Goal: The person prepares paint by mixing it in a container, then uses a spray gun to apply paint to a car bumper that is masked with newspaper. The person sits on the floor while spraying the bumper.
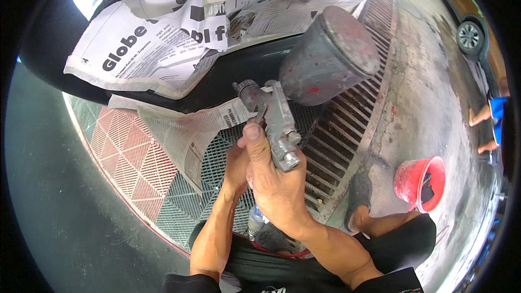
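Observation:
A worn metal spray gun [281, 122] with a large paint-stained grey cup [325, 57] is held in front of me. My right hand [277, 190] is closed round the gun, its thumb lying along the near side of the body. My left hand [235, 165] is pressed close behind the right one, its fingers mostly hidden there. Just below the hands, a fitting with a blue part [256, 221] shows beside my right wrist. Beyond the gun, newspaper sheets [146, 49] cover part of a glossy black curved panel [244, 65]. One loose newspaper flap [187, 135] hangs down left of my hands.
Under me are red and green floor tiles [135, 157] and a metal drain grate [339, 146]. A red bucket [404, 182] with something dark inside stands right of my shoe [358, 192]. Farther right are an orange-brown car [461, 0] and another person's legs [485, 125].

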`<state>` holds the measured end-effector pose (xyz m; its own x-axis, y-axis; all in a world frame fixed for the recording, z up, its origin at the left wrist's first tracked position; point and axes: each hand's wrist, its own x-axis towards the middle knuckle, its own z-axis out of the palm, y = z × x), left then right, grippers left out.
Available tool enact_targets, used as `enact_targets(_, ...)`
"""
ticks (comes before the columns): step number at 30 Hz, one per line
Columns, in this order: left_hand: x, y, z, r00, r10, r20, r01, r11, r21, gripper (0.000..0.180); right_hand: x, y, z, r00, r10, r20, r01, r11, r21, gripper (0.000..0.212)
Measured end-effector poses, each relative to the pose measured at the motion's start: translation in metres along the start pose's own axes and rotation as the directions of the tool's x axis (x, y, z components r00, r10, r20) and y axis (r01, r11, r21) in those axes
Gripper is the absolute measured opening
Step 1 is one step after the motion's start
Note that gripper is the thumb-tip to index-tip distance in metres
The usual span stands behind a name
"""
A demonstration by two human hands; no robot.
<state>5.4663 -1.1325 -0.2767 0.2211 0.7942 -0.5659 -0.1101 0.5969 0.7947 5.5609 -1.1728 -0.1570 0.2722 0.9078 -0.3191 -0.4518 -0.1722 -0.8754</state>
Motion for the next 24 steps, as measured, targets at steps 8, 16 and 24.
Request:
enact_targets(8,0.009,-0.006,-0.023,0.968,0.2,0.155,-0.242,0.909,0.34,0.043,-0.006,0.017,0.018,0.988,-0.14,-0.064,0.136,0.989,-0.066,0.041)
enact_targets(16,-0.083,0.023,-0.028,0.941,0.332,0.071,-0.331,0.851,0.407,0.028,-0.008,0.033,-0.032,0.926,-0.341,-0.161,0.297,0.923,-0.244,0.035)
enact_targets(24,-0.115,0.134,0.122,0.349,0.77,0.535,-0.763,-0.098,0.639,0.072,-0.001,0.089,-0.086,0.779,-0.626,-0.019,0.479,0.615,-0.627,0.052)
